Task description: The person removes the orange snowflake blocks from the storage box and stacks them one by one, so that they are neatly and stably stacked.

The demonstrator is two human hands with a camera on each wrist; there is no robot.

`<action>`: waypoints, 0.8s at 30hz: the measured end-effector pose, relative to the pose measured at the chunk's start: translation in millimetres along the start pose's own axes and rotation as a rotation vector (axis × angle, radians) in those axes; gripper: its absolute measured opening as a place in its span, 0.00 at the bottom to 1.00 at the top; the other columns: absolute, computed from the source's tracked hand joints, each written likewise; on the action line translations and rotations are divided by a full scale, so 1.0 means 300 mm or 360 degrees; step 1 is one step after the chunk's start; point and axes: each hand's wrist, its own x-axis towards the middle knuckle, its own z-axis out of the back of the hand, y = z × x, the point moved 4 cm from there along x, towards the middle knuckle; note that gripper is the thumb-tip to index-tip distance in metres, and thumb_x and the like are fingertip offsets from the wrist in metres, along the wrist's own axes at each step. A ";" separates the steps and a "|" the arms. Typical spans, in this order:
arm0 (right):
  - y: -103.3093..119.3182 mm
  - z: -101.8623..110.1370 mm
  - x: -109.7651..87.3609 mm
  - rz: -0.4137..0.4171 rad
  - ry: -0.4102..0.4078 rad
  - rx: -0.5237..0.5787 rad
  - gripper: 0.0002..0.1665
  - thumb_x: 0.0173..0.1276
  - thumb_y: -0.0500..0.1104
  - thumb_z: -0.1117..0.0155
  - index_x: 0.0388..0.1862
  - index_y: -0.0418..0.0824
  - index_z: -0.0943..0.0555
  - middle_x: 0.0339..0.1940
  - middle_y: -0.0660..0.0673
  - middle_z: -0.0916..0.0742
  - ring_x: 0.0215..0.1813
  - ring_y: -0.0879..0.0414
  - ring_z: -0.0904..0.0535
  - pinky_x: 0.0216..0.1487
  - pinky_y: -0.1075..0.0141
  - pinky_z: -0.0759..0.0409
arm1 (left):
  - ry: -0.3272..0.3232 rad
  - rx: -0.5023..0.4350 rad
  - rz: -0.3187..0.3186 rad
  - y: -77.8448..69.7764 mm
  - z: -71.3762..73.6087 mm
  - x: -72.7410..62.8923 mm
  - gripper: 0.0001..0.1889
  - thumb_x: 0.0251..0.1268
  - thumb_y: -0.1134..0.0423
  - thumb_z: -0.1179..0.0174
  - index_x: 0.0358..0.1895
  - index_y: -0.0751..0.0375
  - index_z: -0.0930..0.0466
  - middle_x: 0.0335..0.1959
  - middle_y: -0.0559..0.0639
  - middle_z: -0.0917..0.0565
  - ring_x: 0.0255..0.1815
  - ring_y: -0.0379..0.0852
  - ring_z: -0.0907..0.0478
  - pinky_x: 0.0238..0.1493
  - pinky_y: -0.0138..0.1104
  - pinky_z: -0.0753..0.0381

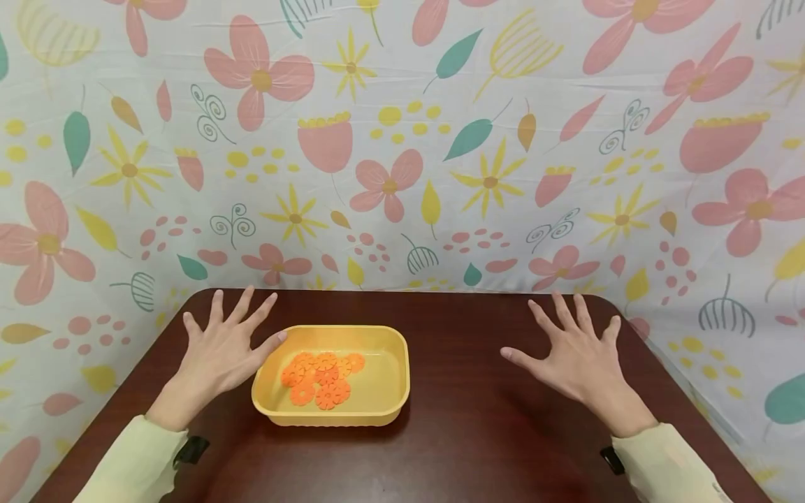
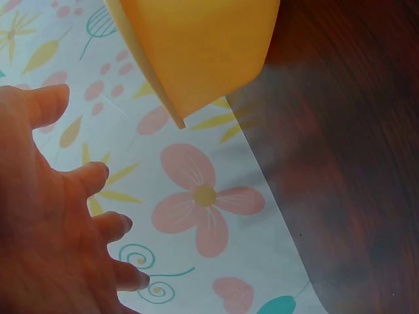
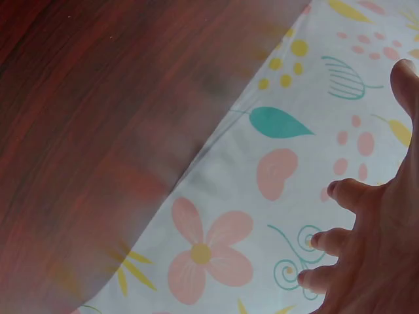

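A yellow plastic tray [image 1: 377, 419] stands on the table, left of the middle. Several orange, notched flower-shaped discs [image 1: 327, 377] lie heaped toward its left side. My left hand [image 1: 221, 349], fingers spread, is held beside the tray; its thumb overlaps the tray's left rim in the head view. Part of the yellow wall also shows at the top of the left wrist view, apart from the left hand [image 2: 59, 209]. On the other side, my right hand [image 1: 575, 353] hovers with spread fingers over the table's right part and holds nothing. The right wrist view shows the right hand [image 3: 373, 216] at its right edge.
The dark reddish-brown table [image 1: 465, 391] has rounded back corners. A white cloth [image 1: 402, 91] printed with flowers and leaves hangs behind it and along both sides. Long pale sleeves [image 1: 135, 461] cover both forearms, with dark bands at the wrists.
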 end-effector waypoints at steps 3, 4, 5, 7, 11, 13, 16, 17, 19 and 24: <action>-0.008 -0.003 -0.014 -0.0007 -0.0008 0.0008 0.67 0.59 0.89 0.48 0.86 0.49 0.37 0.85 0.30 0.43 0.84 0.28 0.60 0.64 0.16 0.71 | -0.0008 -0.0011 -0.0014 -0.009 0.005 -0.002 0.45 0.75 0.23 0.60 0.86 0.43 0.45 0.86 0.63 0.49 0.80 0.83 0.62 0.61 0.84 0.70; -0.010 -0.003 -0.019 -0.0009 -0.0013 0.0012 0.67 0.59 0.89 0.48 0.86 0.49 0.38 0.85 0.30 0.43 0.84 0.28 0.60 0.64 0.15 0.71 | -0.0015 -0.0020 -0.0019 -0.011 0.007 -0.005 0.44 0.75 0.23 0.60 0.86 0.43 0.45 0.86 0.63 0.49 0.80 0.83 0.62 0.61 0.84 0.71; -0.013 -0.004 -0.025 -0.0011 -0.0017 0.0016 0.67 0.60 0.89 0.48 0.86 0.50 0.38 0.86 0.30 0.43 0.84 0.28 0.60 0.64 0.15 0.71 | -0.0022 -0.0028 -0.0024 -0.013 0.008 -0.008 0.44 0.75 0.24 0.60 0.86 0.43 0.45 0.86 0.62 0.49 0.80 0.83 0.62 0.61 0.84 0.71; -0.019 -0.005 -0.041 -0.0011 -0.0019 0.0020 0.66 0.60 0.88 0.48 0.86 0.50 0.39 0.86 0.31 0.44 0.84 0.28 0.61 0.63 0.15 0.72 | -0.0037 -0.0045 -0.0030 -0.014 0.009 -0.019 0.44 0.76 0.24 0.59 0.86 0.43 0.45 0.86 0.62 0.49 0.80 0.83 0.63 0.61 0.85 0.70; -0.030 -0.006 -0.076 -0.0001 -0.0042 0.0005 0.65 0.61 0.88 0.47 0.87 0.50 0.39 0.86 0.32 0.44 0.84 0.27 0.61 0.63 0.15 0.71 | -0.0067 -0.0056 -0.0038 -0.006 0.004 -0.050 0.43 0.76 0.26 0.56 0.86 0.42 0.45 0.86 0.62 0.49 0.80 0.82 0.63 0.61 0.85 0.68; -0.033 -0.004 -0.092 0.0011 -0.0073 -0.0011 0.65 0.60 0.88 0.46 0.87 0.51 0.39 0.86 0.32 0.43 0.84 0.28 0.60 0.63 0.15 0.71 | -0.0087 -0.0065 -0.0038 0.001 0.002 -0.066 0.43 0.77 0.26 0.55 0.86 0.42 0.45 0.86 0.62 0.49 0.81 0.82 0.63 0.60 0.85 0.67; -0.034 -0.002 -0.116 0.0020 -0.0111 -0.0021 0.66 0.59 0.88 0.44 0.86 0.51 0.38 0.85 0.33 0.41 0.85 0.29 0.57 0.63 0.15 0.69 | -0.0128 -0.0087 -0.0043 0.011 0.007 -0.087 0.43 0.76 0.28 0.52 0.87 0.42 0.47 0.86 0.61 0.49 0.81 0.80 0.62 0.60 0.85 0.66; -0.034 -0.004 -0.124 0.0026 -0.0120 -0.0018 0.66 0.59 0.88 0.43 0.86 0.51 0.38 0.85 0.33 0.40 0.85 0.30 0.57 0.63 0.15 0.68 | -0.0146 -0.0095 -0.0048 0.015 0.010 -0.095 0.43 0.76 0.29 0.51 0.87 0.41 0.47 0.86 0.61 0.49 0.81 0.80 0.62 0.60 0.85 0.65; -0.032 -0.008 -0.141 0.0041 -0.0128 -0.0011 0.66 0.58 0.87 0.42 0.86 0.51 0.38 0.85 0.33 0.39 0.85 0.31 0.56 0.63 0.15 0.67 | -0.0178 -0.0111 -0.0061 0.021 0.014 -0.111 0.43 0.76 0.30 0.48 0.87 0.41 0.49 0.86 0.60 0.49 0.82 0.79 0.62 0.60 0.85 0.62; -0.022 -0.015 -0.178 0.0101 -0.0146 0.0037 0.65 0.59 0.85 0.38 0.87 0.53 0.40 0.85 0.34 0.40 0.85 0.34 0.55 0.63 0.15 0.61 | -0.0221 -0.0199 -0.0095 0.033 0.012 -0.144 0.45 0.75 0.34 0.42 0.88 0.40 0.51 0.87 0.58 0.49 0.83 0.75 0.61 0.61 0.84 0.58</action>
